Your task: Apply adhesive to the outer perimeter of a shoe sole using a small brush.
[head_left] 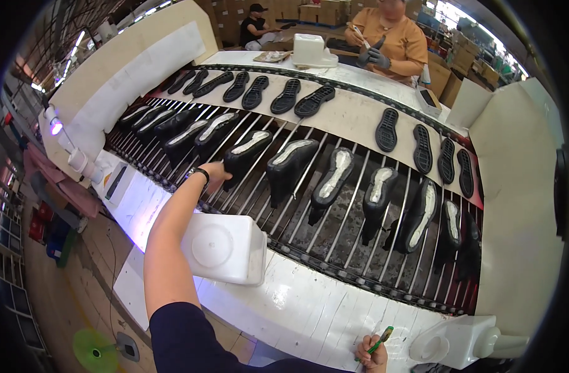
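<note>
My left arm reaches across to a slatted conveyor, where my left hand [217, 176] is closed at the heel end of a black shoe upper [249, 149]. That upper lies sole side up, with a pale strip along its bottom; some of my fingertips are hidden against it. Near the front edge, my right hand [373, 354] grips a small green-handled brush [384, 336], tilted up to the right. More black uppers with pale bottoms lie in a row on the metal rods, among them one [292, 163] just right of my left hand.
Black outsoles [256, 92] line a beige shelf [353, 105] beyond the rods. A white plastic container [225, 248] stands under my left forearm; another [455, 342] lies at the front right. Across the conveyor a gloved person [393, 43] works. A lamp [55, 127] glows at left.
</note>
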Motion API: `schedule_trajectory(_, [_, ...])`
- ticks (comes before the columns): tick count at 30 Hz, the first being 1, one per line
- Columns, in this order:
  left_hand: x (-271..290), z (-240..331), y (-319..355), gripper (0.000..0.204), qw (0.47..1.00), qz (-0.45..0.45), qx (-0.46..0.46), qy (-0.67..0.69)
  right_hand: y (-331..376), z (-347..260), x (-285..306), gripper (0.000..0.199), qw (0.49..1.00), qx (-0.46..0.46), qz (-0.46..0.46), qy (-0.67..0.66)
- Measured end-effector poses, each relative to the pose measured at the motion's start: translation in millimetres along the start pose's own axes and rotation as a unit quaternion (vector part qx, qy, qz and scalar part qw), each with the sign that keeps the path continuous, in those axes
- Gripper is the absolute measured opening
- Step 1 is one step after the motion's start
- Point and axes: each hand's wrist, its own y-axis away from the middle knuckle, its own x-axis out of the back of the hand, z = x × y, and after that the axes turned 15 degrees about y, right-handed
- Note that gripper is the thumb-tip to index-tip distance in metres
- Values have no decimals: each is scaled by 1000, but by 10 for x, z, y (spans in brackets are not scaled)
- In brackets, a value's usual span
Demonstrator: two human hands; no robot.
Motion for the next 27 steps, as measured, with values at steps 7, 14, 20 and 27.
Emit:
schedule_trajectory(7, [132, 1214, 406, 20, 897, 307, -174, -266, -152, 73, 145, 28, 990, -21, -52, -131])
schedule_trajectory(14, [-1217, 2493, 563, 67, 948, 105, -274, -127, -201, -33, 45, 32, 992, -21, -60, -107])
schedule_trajectory(20, [-1905, 2231, 255, 96, 940, 223, -230, -121, 326, -303, -14, 23, 1000, 25, -12, 2])
schedule_trajectory(27, [-1132, 2511, 1333, 58, 918, 200, -334, -78, 1240, -671, 380, 22, 981, 125, 89, 117])
